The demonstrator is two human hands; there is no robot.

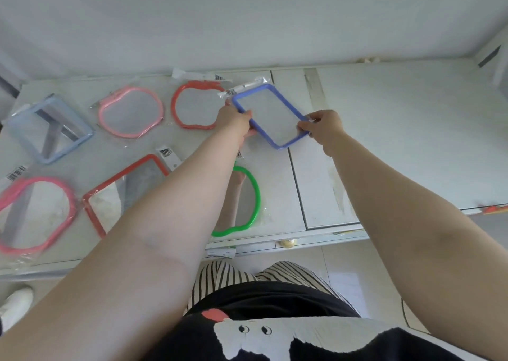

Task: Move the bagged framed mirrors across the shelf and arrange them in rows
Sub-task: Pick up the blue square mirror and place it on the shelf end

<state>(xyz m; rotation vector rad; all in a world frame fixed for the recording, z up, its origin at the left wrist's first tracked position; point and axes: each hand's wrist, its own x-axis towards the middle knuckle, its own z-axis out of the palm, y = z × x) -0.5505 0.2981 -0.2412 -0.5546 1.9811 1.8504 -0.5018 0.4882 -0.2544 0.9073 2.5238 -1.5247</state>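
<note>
A blue rectangular bagged mirror (270, 116) is held over the white shelf (384, 129), tilted diagonally. My left hand (233, 118) grips its left edge and my right hand (321, 127) pinches its right corner. Behind it in the back row lie a red apple-shaped mirror (176, 107), a pink apple-shaped mirror (130, 114) and a light blue square mirror (49, 129). The front row holds a hot-pink apple-shaped mirror (35, 215), a red rectangular mirror (121, 193) and a green apple-shaped mirror (247, 204), the last two partly hidden by my left forearm.
The shelf's right half is bare white panels with seams (297, 184). A wall rises behind the shelf. A small red object (494, 209) sits at the right front edge. The shelf's front edge (302, 239) is near my body; tiled floor lies below.
</note>
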